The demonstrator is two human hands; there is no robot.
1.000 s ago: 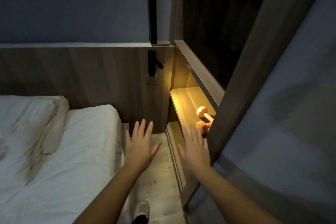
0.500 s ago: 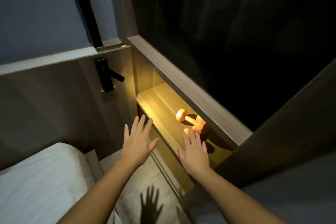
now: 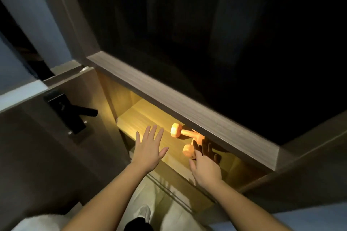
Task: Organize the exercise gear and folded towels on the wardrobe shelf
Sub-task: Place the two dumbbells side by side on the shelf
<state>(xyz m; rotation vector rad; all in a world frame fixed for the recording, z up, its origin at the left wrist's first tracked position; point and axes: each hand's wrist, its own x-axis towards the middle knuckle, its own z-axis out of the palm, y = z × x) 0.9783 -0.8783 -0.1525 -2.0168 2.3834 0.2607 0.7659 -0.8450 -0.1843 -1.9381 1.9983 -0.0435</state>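
An orange dumbbell [image 3: 180, 133] lies on the glowing shelf [image 3: 137, 118] at mid-frame, with a second dumbbell [image 3: 188, 151] just below it. The right hand [image 3: 205, 168], fingers straight, is beside the second dumbbell. Further left, the left hand [image 3: 150, 149] is spread wide and holds nothing.

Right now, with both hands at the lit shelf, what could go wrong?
The right hand reaches under the low overhanging board; lifting the nearer dumbbell could knock knuckles on it. A nudge might roll that dumbbell off the shelf toward the foot below.

Black lever handle [image 3: 75, 112] on dim wood panel [image 3: 37, 155].
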